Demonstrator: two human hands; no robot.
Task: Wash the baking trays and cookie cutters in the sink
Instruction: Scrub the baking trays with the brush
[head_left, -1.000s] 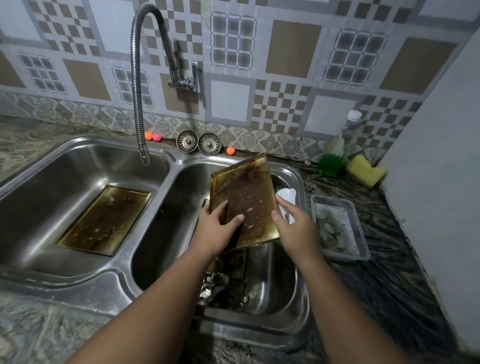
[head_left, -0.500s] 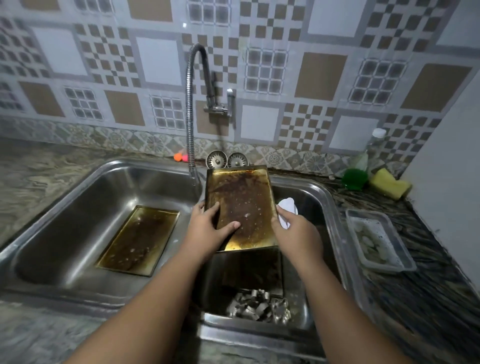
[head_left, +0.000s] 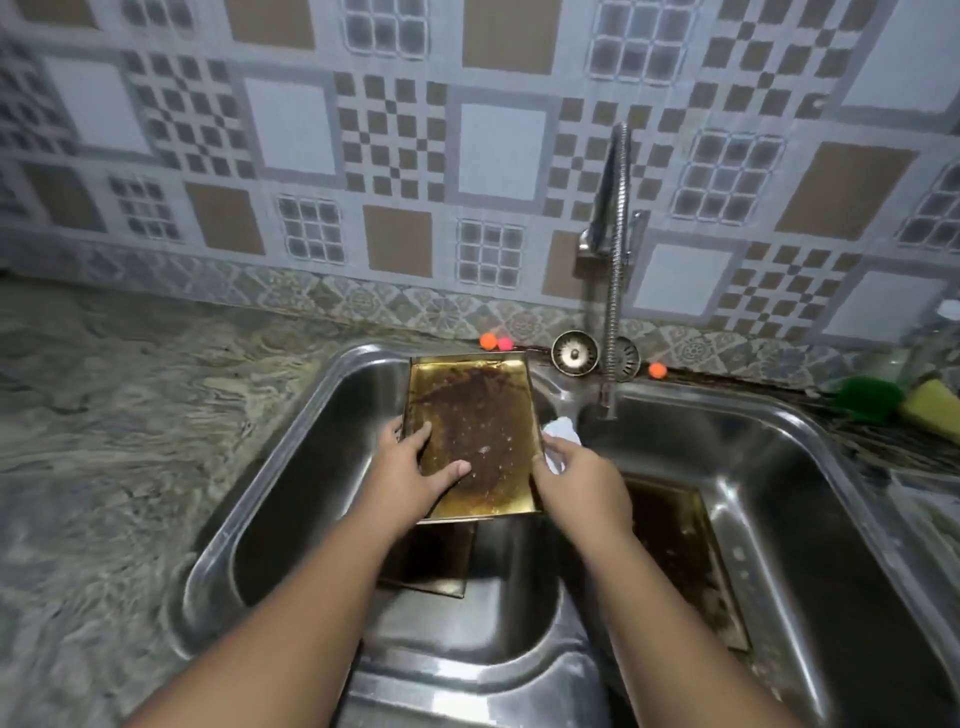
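Observation:
A greasy, brown-stained golden baking tray (head_left: 475, 431) is tilted up over the left sink basin (head_left: 291, 499). My left hand (head_left: 415, 473) grips its left edge, thumb lying across the dirty inner face. My right hand (head_left: 576, 480) grips the right edge, with a white cloth (head_left: 561, 434) bunched under its fingers. A second tray (head_left: 431, 569) lies flat on the left basin's floor, partly hidden by the held tray and my arm. A third dirty tray (head_left: 685, 551) lies in the right basin (head_left: 810, 519). No cookie cutters are visible.
The flexible steel faucet (head_left: 615, 270) hangs over the divider between the basins. Two sink strainers (head_left: 574, 352) and small orange and pink balls (head_left: 488, 341) lean against the back wall. A green soap bottle (head_left: 867, 397) and yellow sponge (head_left: 932, 410) sit far right. Marbled countertop (head_left: 104, 441) spreads left.
Both hands have carried the held tray leftward, from above the right basin to above the left basin. The view has swung left; the cutters and the plastic tub are out of sight.

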